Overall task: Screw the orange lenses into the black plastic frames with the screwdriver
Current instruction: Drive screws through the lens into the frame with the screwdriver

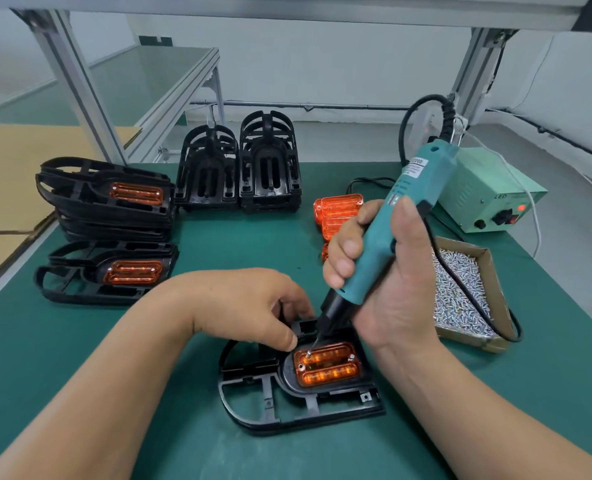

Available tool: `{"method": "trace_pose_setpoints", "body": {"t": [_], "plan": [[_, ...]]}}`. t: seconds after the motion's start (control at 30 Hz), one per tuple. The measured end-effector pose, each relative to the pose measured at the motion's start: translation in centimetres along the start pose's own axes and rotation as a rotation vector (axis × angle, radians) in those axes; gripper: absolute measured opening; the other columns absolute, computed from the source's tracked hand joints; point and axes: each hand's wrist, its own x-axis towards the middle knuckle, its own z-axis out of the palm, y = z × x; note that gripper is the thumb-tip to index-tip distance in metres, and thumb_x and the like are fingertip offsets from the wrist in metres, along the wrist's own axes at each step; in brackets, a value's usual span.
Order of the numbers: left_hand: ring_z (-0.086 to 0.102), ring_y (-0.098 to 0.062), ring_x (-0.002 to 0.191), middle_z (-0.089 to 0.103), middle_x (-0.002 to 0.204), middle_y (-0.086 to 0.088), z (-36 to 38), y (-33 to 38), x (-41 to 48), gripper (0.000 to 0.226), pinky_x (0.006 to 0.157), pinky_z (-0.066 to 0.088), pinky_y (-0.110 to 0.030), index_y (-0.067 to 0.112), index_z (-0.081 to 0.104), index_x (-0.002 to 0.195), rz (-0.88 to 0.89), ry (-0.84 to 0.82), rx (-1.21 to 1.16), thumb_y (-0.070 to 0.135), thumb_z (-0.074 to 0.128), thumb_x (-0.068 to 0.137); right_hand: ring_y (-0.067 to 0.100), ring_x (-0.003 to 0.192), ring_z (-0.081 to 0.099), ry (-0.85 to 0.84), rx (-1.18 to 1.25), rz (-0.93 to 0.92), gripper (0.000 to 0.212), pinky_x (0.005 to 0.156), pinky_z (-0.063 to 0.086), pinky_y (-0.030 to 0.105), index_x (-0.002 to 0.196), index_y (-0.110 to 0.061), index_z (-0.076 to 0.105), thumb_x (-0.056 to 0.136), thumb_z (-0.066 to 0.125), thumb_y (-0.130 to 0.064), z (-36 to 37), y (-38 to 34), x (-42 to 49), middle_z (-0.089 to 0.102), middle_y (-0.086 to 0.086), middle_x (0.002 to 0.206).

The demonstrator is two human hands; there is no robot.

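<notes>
R hand (384, 271) is wrapped round the driver (402, 216), tool tilted, bit down on a screw (309, 354) at the left end of the lens (329, 367). L hand (249, 306) has its fingers curled and holds the far edge of the frame (287, 410), thumb just beside the bit. The lens sits in the frame's pocket. The frame lies flat on the mat (218, 244), front centre.

Progress, as I read it: this unit is approx half done. The right screw (351, 357) looks seated. The left one is at the bit (can't tell if it's started into its hole yet).

Done pile (107, 199) at far left shows a lens on its top frame. A second fitted frame (114, 271) lies just in front of it. How many in the pile have lenses can't be told.

Still to do: two stacks of bare frames (239, 168) at the back, no lenses in them. Spare lenses (336, 213) sit behind the R hand, partly hidden, count unclear. The screw box (460, 289) at right is well filled. So probably several units left, incl. finishing this one.
</notes>
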Motion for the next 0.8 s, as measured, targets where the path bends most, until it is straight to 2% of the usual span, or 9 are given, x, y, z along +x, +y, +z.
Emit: {"method": "trace_pose_setpoints", "body": {"t": [0.1, 0.2, 0.33, 0.4, 0.47, 0.63, 0.7, 0.73, 0.8], "plan": [[0.068, -0.021, 0.092, 0.065, 0.091, 0.017, -0.1, -0.1, 0.0, 0.026, 0.081, 0.058, -0.036, 0.05, 0.062, 0.092, 0.004, -0.009, -0.054, 0.03, 0.079, 0.092, 0.017, 0.055, 0.045, -0.031, -0.028, 0.014, 0.053, 0.05, 0.042, 0.029, 0.099, -0.015, 0.054, 0.083, 0.081, -0.057, 0.4, 0.2, -0.2, 0.045, 0.005, 0.072], [0.069, -0.029, 0.088, 0.065, 0.081, 0.024, -0.1, -0.2, 0.0, 0.028, 0.072, 0.056, -0.032, 0.049, 0.061, 0.086, 0.011, -0.008, -0.082, 0.029, 0.08, 0.093, 0.017, 0.054, 0.045, -0.05, -0.047, 0.018, 0.055, 0.05, 0.043, 0.029, 0.1, -0.014, 0.053, 0.082, 0.082, -0.057, 0.7, 0.3, -0.3, 0.045, 0.006, 0.072], [0.063, -0.018, 0.074, 0.065, 0.077, 0.027, -0.1, -0.2, 0.0, 0.031, 0.064, 0.052, -0.024, 0.05, 0.063, 0.08, 0.016, 0.001, -0.089, 0.029, 0.081, 0.093, 0.016, 0.053, 0.046, -0.072, -0.06, 0.026, 0.056, 0.049, 0.043, 0.028, 0.101, -0.014, 0.052, 0.082, 0.083, -0.057, 0.9, 0.4, -0.4, 0.046, 0.007, 0.072], [0.061, -0.012, 0.071, 0.065, 0.077, 0.026, -0.1, -0.2, 0.0, 0.035, 0.061, 0.05, -0.021, 0.056, 0.065, 0.077, 0.02, 0.002, -0.091, 0.03, 0.081, 0.093, 0.017, 0.053, 0.046, -0.086, -0.064, 0.029, 0.056, 0.05, 0.043, 0.028, 0.102, -0.013, 0.051, 0.084, 0.082, -0.056, 0.9, 0.4, -0.5, 0.046, 0.007, 0.072], [0.06, -0.01, 0.068, 0.065, 0.075, 0.026, -0.1, 0.0, -0.1, 0.042, 0.058, 0.048, -0.019, 0.064, 0.064, 0.075, 0.018, 0.008, -0.102, 0.03, 0.081, 0.093, 0.017, 0.053, 0.046, -0.106, -0.076, 0.031, 0.055, 0.05, 0.043, 0.029, 0.102, -0.013, 0.051, 0.085, 0.081, -0.056, 1.0, 0.4, -0.4, 0.046, 0.007, 0.072], [0.057, -0.011, 0.065, 0.062, 0.069, 0.027, -0.2, 0.4, -0.1, 0.048, 0.059, 0.048, -0.019, 0.069, 0.062, 0.072, -0.002, -0.006, -0.125, 0.03, 0.08, 0.094, 0.02, 0.053, 0.047, -0.194, -0.134, 0.031, 0.052, 0.05, 0.043, 0.031, 0.103, -0.014, 0.054, 0.087, 0.08, -0.056, 1.4, 0.4, -0.4, 0.048, 0.009, 0.071], [0.056, -0.012, 0.062, 0.061, 0.064, 0.024, -0.2, 0.3, -0.1, 0.041, 0.059, 0.048, -0.021, 0.062, 0.065, 0.07, -0.019, -0.016, -0.114, 0.031, 0.08, 0.093, 0.02, 0.053, 0.047, -0.234, -0.152, 0.026, 0.052, 0.05, 0.043, 0.031, 0.103, -0.013, 0.053, 0.088, 0.08, -0.056, 1.7, 0.5, -0.5, 0.049, 0.008, 0.071], [0.056, -0.013, 0.063, 0.061, 0.064, 0.02, -0.1, 0.3, -0.2, 0.032, 0.061, 0.05, -0.025, 0.052, 0.068, 0.071, -0.028, -0.014, -0.115, 0.032, 0.081, 0.092, 0.02, 0.053, 0.047, -0.251, -0.162, 0.022, 0.053, 0.05, 0.043, 0.031, 0.102, -0.013, 0.053, 0.088, 0.08, -0.056, 1.9, 0.5, -0.6, 0.049, 0.008, 0.071], [0.061, -0.02, 0.069, 0.062, 0.071, 0.011, 0.0, 0.2, -0.2, 0.02, 0.072, 0.056, -0.039, 0.034, 0.066, 0.08, -0.042, -0.002, -0.118, 0.032, 0.082, 0.091, 0.019, 0.052, 0.048, -0.277, -0.18, 0.014, 0.053, 0.049, 0.043, 0.031, 0.103, -0.013, 0.054, 0.087, 0.08, -0.056, 2.2, 0.5, -0.7, 0.05, 0.008, 0.07]]}}
